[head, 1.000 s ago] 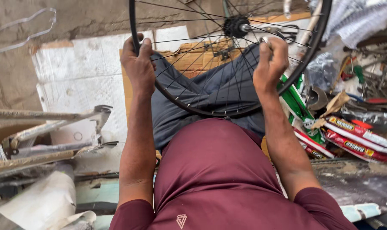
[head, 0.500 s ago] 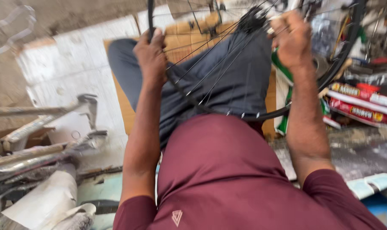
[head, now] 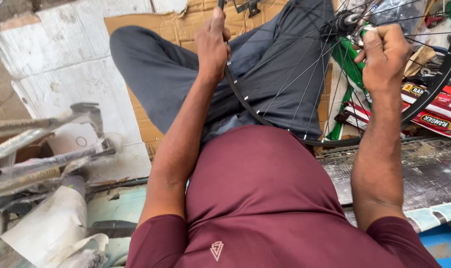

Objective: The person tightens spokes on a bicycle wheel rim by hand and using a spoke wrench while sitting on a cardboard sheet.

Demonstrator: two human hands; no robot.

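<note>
A black spoked bicycle wheel (head: 285, 126) stands upright over my lap, its rim curving from upper left down to the right. My left hand (head: 211, 43) grips the rim at its left side. My right hand (head: 384, 55) is closed near the hub (head: 345, 22), pinching a small part or spoke there; what it holds is too small to tell. My grey trousers (head: 161, 74) and maroon shirt (head: 255, 198) fill the middle of the view.
Flattened cardboard (head: 146, 30) and white sheeting (head: 62, 74) lie under my legs. Silver bicycle frame tubes (head: 42, 149) and wrapped parts sit at the left. Red and green boxed goods (head: 434, 111) are stacked at the right, beside a dark worn board (head: 424, 173).
The view has swung down and left. The wheel has shifted to the right, my left hand has slid along the rim, and my right hand has moved from the rim to the hub.
</note>
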